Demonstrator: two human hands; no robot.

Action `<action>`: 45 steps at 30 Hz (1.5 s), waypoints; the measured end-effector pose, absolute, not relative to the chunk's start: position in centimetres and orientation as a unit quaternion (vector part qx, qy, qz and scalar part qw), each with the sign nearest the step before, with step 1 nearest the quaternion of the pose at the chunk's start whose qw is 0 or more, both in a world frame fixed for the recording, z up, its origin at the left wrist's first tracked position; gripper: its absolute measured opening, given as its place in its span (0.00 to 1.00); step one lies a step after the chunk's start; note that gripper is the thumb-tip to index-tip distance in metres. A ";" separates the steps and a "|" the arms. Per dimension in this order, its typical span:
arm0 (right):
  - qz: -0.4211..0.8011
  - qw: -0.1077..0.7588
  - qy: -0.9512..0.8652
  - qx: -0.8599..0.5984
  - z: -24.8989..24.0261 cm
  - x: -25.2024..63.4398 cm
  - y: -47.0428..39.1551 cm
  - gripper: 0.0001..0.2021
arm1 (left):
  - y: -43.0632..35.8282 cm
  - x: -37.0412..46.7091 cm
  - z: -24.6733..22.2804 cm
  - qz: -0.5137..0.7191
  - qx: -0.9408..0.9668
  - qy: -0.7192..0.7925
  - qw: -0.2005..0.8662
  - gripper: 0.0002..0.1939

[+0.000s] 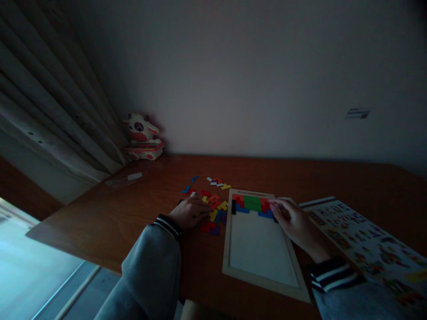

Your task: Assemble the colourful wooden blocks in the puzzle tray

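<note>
Grey sleeves nearest me; my left hand (190, 212) lies flat on loose blocky pieces (213, 209), my right hand (293, 222) curls fingertips on pieces set in the wooden tray (233, 266); grip unclear. Glossy tabletop (100, 222) beyond.

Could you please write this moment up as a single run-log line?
left hand: resting on loose puzzle pieces | right hand: fingertips at placed pieces in puzzle tray | booklet: right of tray
</note>
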State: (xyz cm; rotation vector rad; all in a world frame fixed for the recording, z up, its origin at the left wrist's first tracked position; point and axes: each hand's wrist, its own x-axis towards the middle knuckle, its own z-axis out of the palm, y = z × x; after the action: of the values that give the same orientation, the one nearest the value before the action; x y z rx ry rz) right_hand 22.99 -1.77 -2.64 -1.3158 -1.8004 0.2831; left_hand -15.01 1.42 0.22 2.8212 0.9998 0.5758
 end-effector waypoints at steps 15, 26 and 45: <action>0.099 0.424 -0.731 -0.525 -2.7 22.8 -1.7 0.14 | 2.3 -12.3 -1.0 0.200 0.869 0.454 -0.003 0.19; 0.095 0.426 -0.735 -0.519 -2.7 22.7 -1.6 0.13 | 3.8 -11.2 0.3 0.199 0.837 0.509 -0.002 0.24; 0.094 0.426 -0.732 -0.523 -2.6 22.9 -1.8 0.14 | 5.5 -11.1 -0.7 0.175 0.892 0.416 -0.008 0.16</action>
State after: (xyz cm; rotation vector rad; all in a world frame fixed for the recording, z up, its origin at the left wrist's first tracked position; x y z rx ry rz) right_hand 22.93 -1.81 -2.58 -1.3077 -1.8313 0.2339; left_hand -11.05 5.51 -0.70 2.8173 1.3150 0.5533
